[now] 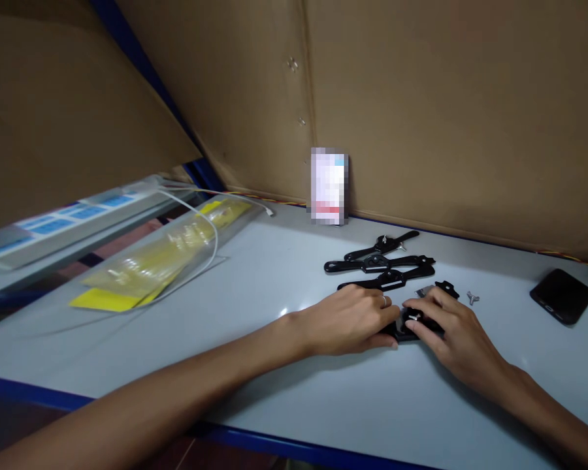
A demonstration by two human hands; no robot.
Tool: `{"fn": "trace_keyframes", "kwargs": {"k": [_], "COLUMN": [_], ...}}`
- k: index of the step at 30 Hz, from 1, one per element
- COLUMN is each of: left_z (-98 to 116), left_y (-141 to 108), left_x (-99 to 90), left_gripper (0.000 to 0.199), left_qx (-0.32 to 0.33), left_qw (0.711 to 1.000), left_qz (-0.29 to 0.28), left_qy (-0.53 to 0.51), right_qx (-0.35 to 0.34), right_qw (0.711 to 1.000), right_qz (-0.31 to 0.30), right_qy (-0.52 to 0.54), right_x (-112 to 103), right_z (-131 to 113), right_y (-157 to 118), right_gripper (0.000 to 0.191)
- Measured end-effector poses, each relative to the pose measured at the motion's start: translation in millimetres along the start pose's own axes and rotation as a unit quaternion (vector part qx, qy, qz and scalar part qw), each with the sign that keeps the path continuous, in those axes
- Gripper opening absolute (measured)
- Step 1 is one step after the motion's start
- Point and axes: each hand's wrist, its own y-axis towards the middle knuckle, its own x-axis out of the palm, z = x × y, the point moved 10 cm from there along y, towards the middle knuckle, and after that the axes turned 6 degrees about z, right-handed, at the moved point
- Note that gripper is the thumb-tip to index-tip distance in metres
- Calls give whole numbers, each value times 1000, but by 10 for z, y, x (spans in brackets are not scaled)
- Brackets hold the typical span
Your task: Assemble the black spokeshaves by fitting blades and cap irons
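On the desk (264, 261), plastic sleeves (151, 264) lie along the left edge, a cable (216, 236) across them. Right of centre, three spokeshaves (375, 263) lie one behind another; rightward, a thumbscrew (473, 298), then a handheld device (562, 297).

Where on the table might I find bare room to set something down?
The table is bare between the yellow sheets and the black tools, and on the near side of the left hand and right hand. Under and just beyond them it is crowded.
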Motion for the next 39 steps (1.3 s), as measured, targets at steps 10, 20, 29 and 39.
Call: {"fn": "trace_keyframes", "kwargs": {"k": [10, 20, 29, 39], "left_z": [-2, -28, -28, -261], "left_y": [1, 2, 5, -20], "left_x": [10, 29, 15, -226], "left_gripper": [30, 29, 29, 31], "left_qx": [-4, -27, -37, -116], "left_qw": [1000, 999, 999, 987], "left_qz": [-14, -18, -12, 114], "left_qy": [11, 6, 0, -10], "right_qx": [52, 63, 5, 105], "right_qw": [996, 992, 999, 991], "right_qz": [45, 75, 40, 84], "right_qy": [62, -81, -5, -4], "right_x": [-153, -299, -198, -396], "right_z": [156, 554, 126, 573], "right_y": [89, 141, 114, 168], "right_gripper": [10, 20, 17, 27]}}
